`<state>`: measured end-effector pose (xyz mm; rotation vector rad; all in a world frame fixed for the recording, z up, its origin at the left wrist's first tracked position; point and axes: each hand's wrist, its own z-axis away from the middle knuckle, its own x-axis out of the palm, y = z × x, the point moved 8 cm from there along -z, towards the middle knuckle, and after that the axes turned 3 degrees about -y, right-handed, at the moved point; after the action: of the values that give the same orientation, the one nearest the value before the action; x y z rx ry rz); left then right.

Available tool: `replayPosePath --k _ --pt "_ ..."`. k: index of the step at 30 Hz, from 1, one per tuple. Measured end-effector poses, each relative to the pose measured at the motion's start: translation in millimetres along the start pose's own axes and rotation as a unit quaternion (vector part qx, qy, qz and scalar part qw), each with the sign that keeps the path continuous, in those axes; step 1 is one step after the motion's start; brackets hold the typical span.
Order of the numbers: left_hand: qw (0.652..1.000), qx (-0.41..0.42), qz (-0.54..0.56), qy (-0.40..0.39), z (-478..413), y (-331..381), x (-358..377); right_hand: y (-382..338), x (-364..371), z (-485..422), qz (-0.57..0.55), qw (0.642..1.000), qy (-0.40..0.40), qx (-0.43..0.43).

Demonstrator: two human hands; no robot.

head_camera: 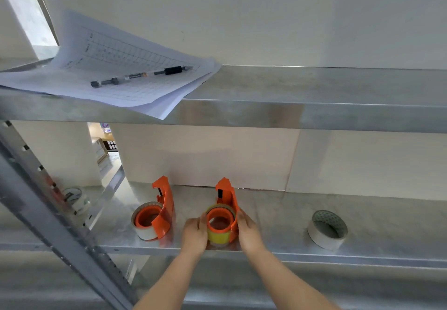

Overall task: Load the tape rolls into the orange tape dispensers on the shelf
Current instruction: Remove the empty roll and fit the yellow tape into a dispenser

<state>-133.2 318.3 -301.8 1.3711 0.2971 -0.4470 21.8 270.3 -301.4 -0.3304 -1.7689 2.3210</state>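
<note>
Two orange tape dispensers stand on the metal shelf (pixel 278 222). The left dispenser (pixel 164 209) carries a white tape roll (pixel 142 230) on its hub. The right dispenser (pixel 227 203) carries a yellowish clear tape roll (pixel 217 236). My left hand (pixel 194 233) presses against the left side of that yellow roll. My right hand (pixel 249 231) grips the dispenser's right side. A loose white tape roll (pixel 326 230) lies on the shelf to the right, apart from both hands.
Another clear tape roll (pixel 76 199) sits at the far left behind the slanted shelf upright (pixel 48 213). On the upper shelf (pixel 314 96) lie printed sheets (pixel 116 67) with a pen (pixel 142 76). White boxes (pixel 205 154) stand behind the dispensers.
</note>
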Motion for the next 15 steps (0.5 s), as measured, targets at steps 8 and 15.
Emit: replayPosePath --k 8,15 --pt "0.999 0.020 0.000 -0.042 -4 -4 10 7 -3 -3 0.010 1.000 0.021 -0.010" --pt "0.999 -0.017 -0.032 0.015 0 23 2 -11 -34 2 0.015 0.997 0.070 0.019"
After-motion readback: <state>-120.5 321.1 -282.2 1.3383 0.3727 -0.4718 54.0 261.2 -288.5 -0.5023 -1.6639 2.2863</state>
